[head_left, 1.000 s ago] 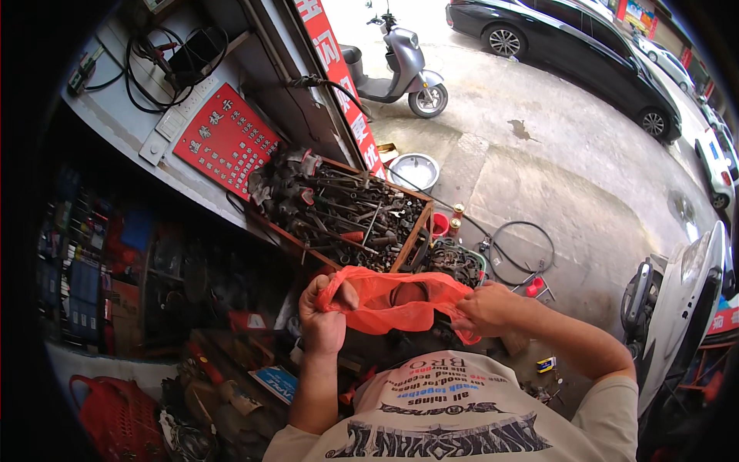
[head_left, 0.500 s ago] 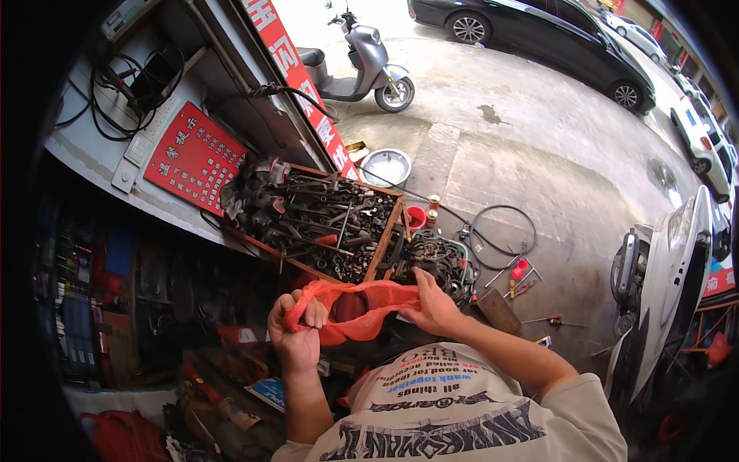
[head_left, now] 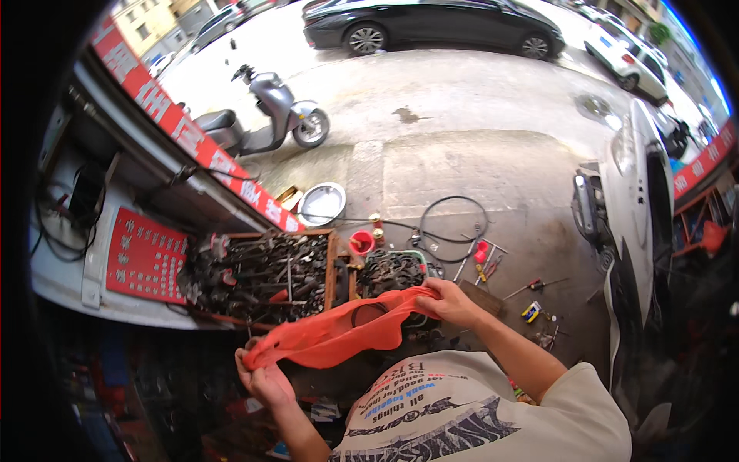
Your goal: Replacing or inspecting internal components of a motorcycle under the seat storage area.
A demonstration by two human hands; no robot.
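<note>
Head view shows you an orange plastic bag [head_left: 339, 335] stretched between your hands, its long axis running from lower left up to the right. Your left hand [head_left: 265, 379] is closed around the bunched lower end, close to your body. Your right hand [head_left: 450, 302] pinches the upper edge, farther out, above the wooden tray of metal parts [head_left: 265, 269]. The bag sags slightly between them.
</note>
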